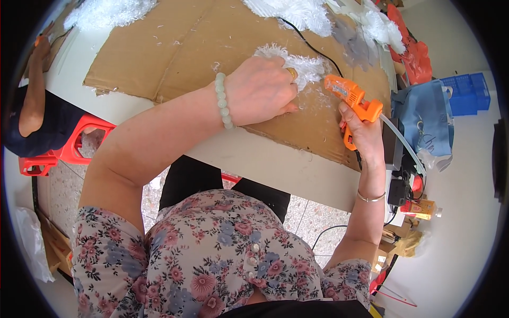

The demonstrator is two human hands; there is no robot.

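Note:
My right hand point(363, 130) is wrapped round the handle of an orange hot glue gun point(347, 91). A pale glue stick point(400, 135) sticks out of its back end. The gun's nozzle end faces left, close to a white fringed piece point(307, 69) of plastic-like strands. My left hand point(260, 90), back upward and fingers curled, is closed on that piece low over the cardboard point(180, 53); its fingertips are mostly hidden. Small white strands lie scattered on the cardboard between my hands.
More white fringed heaps point(294, 13) lie at the far side, another pile point(108, 13) at far left. A black cable point(313, 47) crosses the cardboard. Blue bag point(424, 116) and red plastic bag point(413, 58) are at right. Another person's arm point(34, 90) shows at left, beside a red stool point(79, 140).

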